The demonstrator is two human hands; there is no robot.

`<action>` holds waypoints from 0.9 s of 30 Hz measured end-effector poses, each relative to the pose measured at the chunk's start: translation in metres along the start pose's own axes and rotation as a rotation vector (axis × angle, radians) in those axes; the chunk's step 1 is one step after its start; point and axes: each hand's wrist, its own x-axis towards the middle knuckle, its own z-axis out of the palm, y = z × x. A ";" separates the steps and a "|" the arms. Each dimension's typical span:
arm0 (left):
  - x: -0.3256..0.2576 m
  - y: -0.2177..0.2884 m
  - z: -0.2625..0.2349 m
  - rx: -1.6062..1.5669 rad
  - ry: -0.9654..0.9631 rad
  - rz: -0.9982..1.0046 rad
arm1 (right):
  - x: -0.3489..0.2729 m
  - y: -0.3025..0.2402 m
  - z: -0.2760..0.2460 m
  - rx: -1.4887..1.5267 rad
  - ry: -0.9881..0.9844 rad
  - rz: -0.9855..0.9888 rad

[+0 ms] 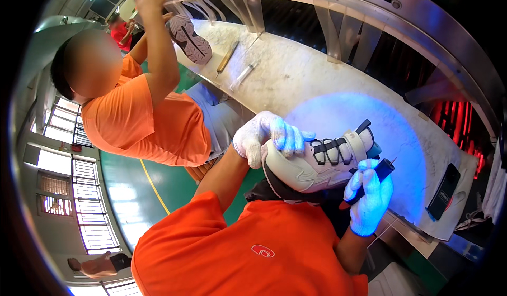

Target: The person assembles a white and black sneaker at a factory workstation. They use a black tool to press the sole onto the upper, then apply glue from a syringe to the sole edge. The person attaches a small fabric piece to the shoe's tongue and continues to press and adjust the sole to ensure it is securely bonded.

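Left hand [272, 135] grips the shoe [303, 169] beneath it; right hand [371, 198] holds 1 black tool [384, 169].

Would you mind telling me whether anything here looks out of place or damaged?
No spill or damage stands out; only the black phone-like device at the right end of the bench seems unrelated to the shoe.

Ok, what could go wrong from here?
The black cylindrical tool with a thin tip, held in the white-gloved right hand, might scratch the off-white shoe with black laces if turned inward. The shoe could also swivel or slip if the white-gloved left hand loosens its grip at the toe.
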 end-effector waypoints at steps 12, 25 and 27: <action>-0.009 0.002 -0.003 -0.009 0.033 -0.031 | 0.025 -0.016 -0.033 -0.417 0.408 -0.035; -0.003 0.010 0.018 0.109 0.155 -0.066 | 0.022 0.009 -0.085 -1.108 0.504 -0.509; -0.003 0.007 0.019 0.104 0.154 -0.062 | 0.004 0.024 -0.063 -0.674 0.355 -0.276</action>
